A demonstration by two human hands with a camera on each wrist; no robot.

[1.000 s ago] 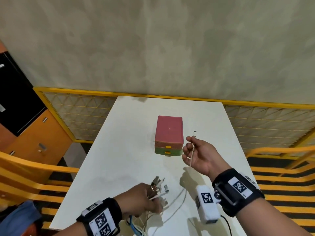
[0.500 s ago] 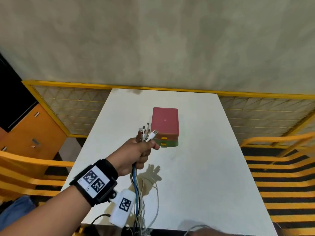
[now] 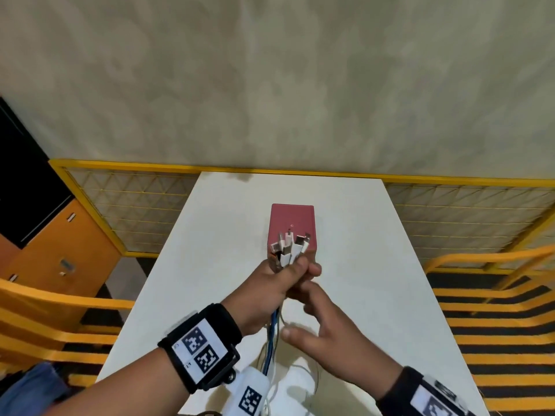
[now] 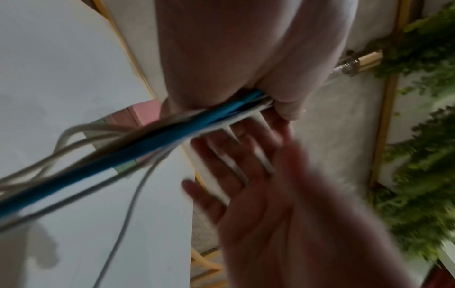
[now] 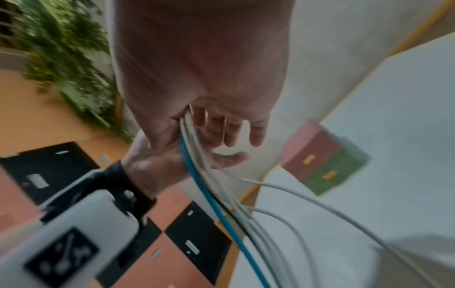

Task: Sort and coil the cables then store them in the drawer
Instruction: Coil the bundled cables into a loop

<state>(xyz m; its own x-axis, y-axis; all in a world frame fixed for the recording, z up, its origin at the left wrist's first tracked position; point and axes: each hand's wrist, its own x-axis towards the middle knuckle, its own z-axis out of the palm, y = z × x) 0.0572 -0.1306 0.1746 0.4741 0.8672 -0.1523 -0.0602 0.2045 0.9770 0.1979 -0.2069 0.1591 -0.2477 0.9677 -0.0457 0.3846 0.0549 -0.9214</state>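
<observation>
My left hand [image 3: 283, 273] grips a bundle of cables [image 3: 287, 246] in a fist above the table, their white and metal plugs fanned out on top. Blue and white strands [image 3: 271, 334] hang from the fist to the table's near edge. Just below the fist, my right hand [image 3: 301, 309] reaches in with straight, spread fingers and holds nothing. The left wrist view shows the blue cable [image 4: 157, 144] leaving my palm and the open right hand [image 4: 246, 175] beside it. A small drawer box [image 3: 292, 220], pink on top and green below, stands mid-table behind the plugs; its yellow handles [image 5: 309, 158] face me.
The white table [image 3: 360, 265] is narrow, with yellow mesh railings [image 3: 120, 205] on both sides and a plain wall behind. An orange and black cabinet [image 3: 54, 250] stands at the left. Yellow-and-black striped floor lies on the right.
My left hand has carried the bundle to the right, in front of the drawer box. My right hand, out of view half a second ago, has come up under the fist with fingers spread.
</observation>
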